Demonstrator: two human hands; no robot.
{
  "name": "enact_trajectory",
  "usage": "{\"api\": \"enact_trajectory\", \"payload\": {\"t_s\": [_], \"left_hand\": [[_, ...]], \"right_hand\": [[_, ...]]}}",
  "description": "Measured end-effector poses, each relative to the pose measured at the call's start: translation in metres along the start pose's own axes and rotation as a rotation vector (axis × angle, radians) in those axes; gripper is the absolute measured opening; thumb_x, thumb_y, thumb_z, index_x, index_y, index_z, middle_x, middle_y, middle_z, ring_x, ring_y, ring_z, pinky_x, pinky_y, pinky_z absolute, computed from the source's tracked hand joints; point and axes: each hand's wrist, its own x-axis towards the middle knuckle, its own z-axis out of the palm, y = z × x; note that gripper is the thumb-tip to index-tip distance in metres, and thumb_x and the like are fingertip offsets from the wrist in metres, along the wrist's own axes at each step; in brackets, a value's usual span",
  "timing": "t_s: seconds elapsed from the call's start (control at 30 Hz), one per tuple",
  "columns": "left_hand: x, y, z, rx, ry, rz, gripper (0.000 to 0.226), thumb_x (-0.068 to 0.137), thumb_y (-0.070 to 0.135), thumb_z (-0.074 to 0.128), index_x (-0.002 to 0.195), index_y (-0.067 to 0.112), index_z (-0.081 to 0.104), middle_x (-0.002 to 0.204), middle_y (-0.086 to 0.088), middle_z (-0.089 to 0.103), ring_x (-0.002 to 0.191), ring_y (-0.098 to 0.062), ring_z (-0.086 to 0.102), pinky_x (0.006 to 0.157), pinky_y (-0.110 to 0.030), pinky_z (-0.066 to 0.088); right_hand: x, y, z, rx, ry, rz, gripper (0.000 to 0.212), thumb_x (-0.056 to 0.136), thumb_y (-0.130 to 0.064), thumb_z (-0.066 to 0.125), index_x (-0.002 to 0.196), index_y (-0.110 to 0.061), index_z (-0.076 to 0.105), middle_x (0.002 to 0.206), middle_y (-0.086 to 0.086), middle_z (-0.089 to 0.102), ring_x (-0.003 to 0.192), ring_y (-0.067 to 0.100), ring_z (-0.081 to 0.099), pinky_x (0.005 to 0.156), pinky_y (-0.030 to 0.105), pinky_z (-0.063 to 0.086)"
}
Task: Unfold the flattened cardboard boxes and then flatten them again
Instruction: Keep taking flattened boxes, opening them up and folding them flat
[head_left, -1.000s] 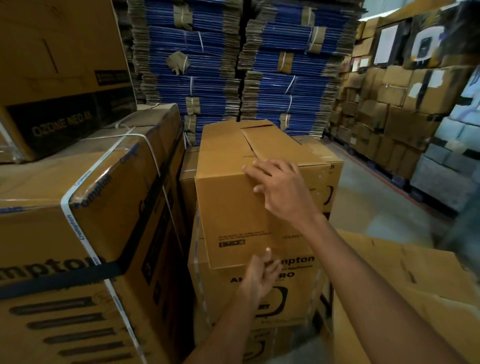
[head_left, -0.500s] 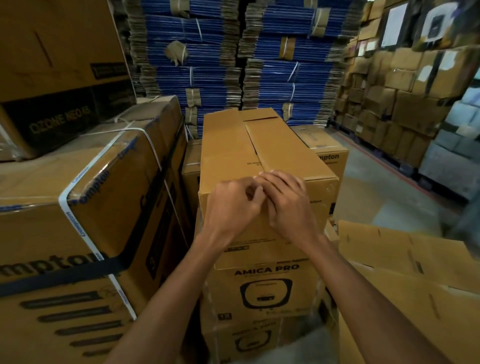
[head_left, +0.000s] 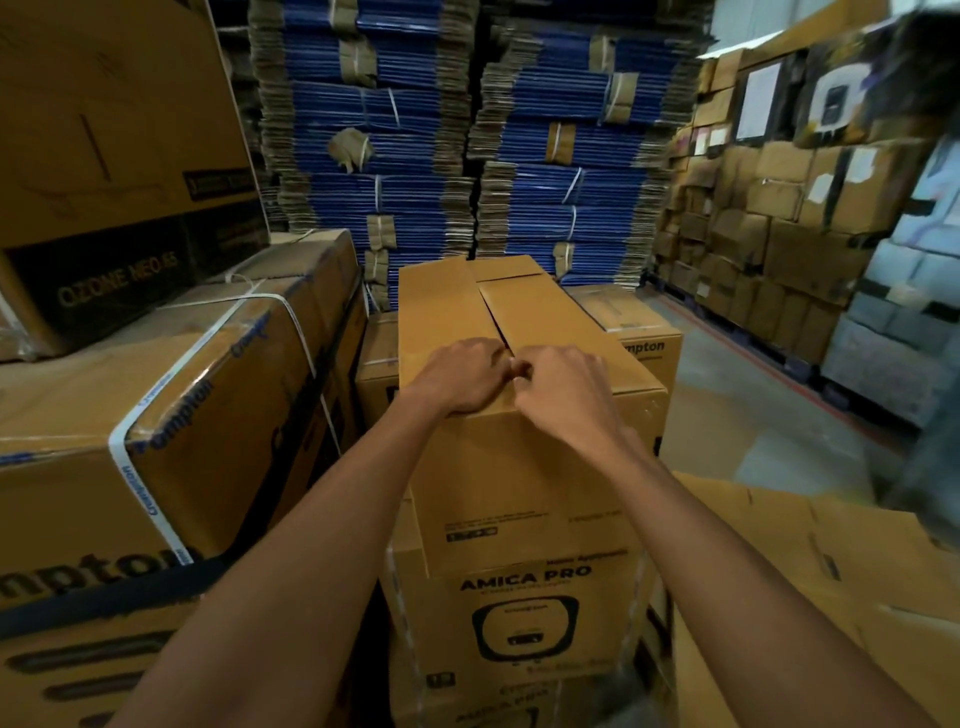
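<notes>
Cardboard box (head_left: 519, 467), set up with its top closed, stands on the AMICA PRO carton (head_left: 519, 613) at twelve o'clock.
Left hand (head_left: 457, 376) and right hand (head_left: 563, 392) meet at the near end of the top flaps' (head_left: 545, 322) seam, fingers curled. I cannot tell whether either grip has a flap edge. Flattening seems the step in hand, and the next move calls for parting the flaps. Blue bundles (head_left: 363, 156) rise beyond.

The left hand (head_left: 457, 376) is up from 6 o'clock on the box (head_left: 519, 467) front, now beside the right hand (head_left: 563, 395) on top; the right flap (head_left: 545, 322) lies flat.
</notes>
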Motion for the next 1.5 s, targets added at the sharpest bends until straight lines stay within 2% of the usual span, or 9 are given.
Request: {"api": "enact_trajectory", "payload": {"t_s": [0.17,0.33,0.53,0.87,1.0,1.2,1.3,1.43,1.5], "left_hand": [[0.007,-0.007,0.003,0.023,-0.040,0.006,0.041,0.108,0.035,0.031,0.136,0.018,0.055,0.147,-0.008,0.051,0.128,-0.031,0.050,0.107,-0.048,0.041],[0.003,-0.009,0.005,0.057,-0.062,0.023,0.049,0.109,0.037,0.026,0.155,0.024,0.038,0.162,-0.002,0.037,0.145,-0.026,0.036,0.117,-0.047,0.031],[-0.003,-0.011,0.006,0.069,-0.032,0.046,0.050,0.109,0.039,0.027,0.154,0.023,0.039,0.162,-0.001,0.037,0.146,-0.024,0.035,0.118,-0.044,0.029],[-0.006,-0.007,0.006,0.029,-0.014,0.041,0.074,0.100,0.069,0.027,0.158,0.024,0.033,0.164,-0.001,0.032,0.149,-0.024,0.030,0.119,-0.049,0.024],[-0.004,0.006,-0.002,-0.035,-0.103,0.180,0.054,0.104,0.056,0.037,0.146,0.025,0.051,0.154,-0.006,0.046,0.131,-0.030,0.049,0.108,-0.043,0.039],[0.014,0.044,-0.012,-0.168,-0.273,0.038,0.033,0.091,0.054,0.062,0.110,0.028,0.062,0.132,-0.007,0.063,0.113,-0.024,0.054,0.111,-0.048,0.035],[0.026,0.055,-0.016,-0.107,-0.305,0.020,0.086,0.065,0.073,0.052,0.134,0.022,0.055,0.147,-0.008,0.053,0.137,-0.030,0.043,0.122,-0.059,0.012],[0.048,0.058,-0.013,-0.148,-0.367,-0.015,0.035,0.069,0.048,0.076,0.091,0.024,0.063,0.110,-0.007,0.066,0.114,-0.033,0.059,0.105,-0.050,0.045],[0.066,0.057,-0.010,-0.129,-0.360,-0.045,0.050,0.052,0.058,0.079,0.086,0.025,0.065,0.104,-0.005,0.068,0.104,-0.032,0.061,0.098,-0.048,0.050]], "right_hand": [[0.015,-0.016,-0.004,-0.123,-0.101,0.039,0.018,0.086,-0.016,0.064,0.103,-0.021,0.068,0.099,0.004,0.068,0.102,0.029,0.061,0.092,0.050,0.046],[0.021,-0.026,-0.002,-0.292,-0.195,0.000,0.042,0.085,-0.020,0.068,0.127,-0.017,0.063,0.121,0.007,0.053,0.109,0.036,0.059,0.089,0.052,0.045],[0.021,-0.031,0.001,-0.480,-0.102,-0.028,0.021,0.097,-0.015,0.058,0.116,-0.016,0.067,0.106,0.007,0.064,0.096,0.031,0.065,0.079,0.048,0.054],[0.048,-0.022,-0.059,-0.322,-0.109,-0.056,0.017,0.092,-0.013,0.064,0.105,-0.016,0.075,0.109,0.010,0.068,0.099,0.033,0.065,0.081,0.042,0.054],[0.047,-0.031,-0.055,-0.350,-0.159,-0.094,0.013,0.088,-0.006,0.067,0.098,-0.012,0.072,0.099,0.008,0.067,0.089,0.027,0.064,0.070,0.037,0.049],[0.044,-0.027,-0.055,-0.355,-0.119,-0.103,0.015,0.093,-0.003,0.060,0.103,-0.008,0.070,0.096,0.011,0.062,0.087,0.029,0.057,0.070,0.036,0.041],[0.044,-0.024,-0.065,-0.333,-0.144,-0.092,0.018,0.094,-0.007,0.061,0.109,-0.008,0.071,0.098,0.009,0.058,0.089,0.025,0.053,0.073,0.034,0.038],[0.047,-0.018,-0.070,-0.339,-0.144,-0.085,0.022,0.096,-0.004,0.059,0.112,-0.009,0.073,0.098,0.008,0.058,0.076,0.019,0.049,0.070,0.032,0.037],[0.052,-0.016,-0.071,-0.342,-0.155,-0.073,0.025,0.098,-0.006,0.055,0.116,-0.012,0.073,0.106,0.012,0.059,0.084,0.026,0.056,0.068,0.035,0.040]]}}
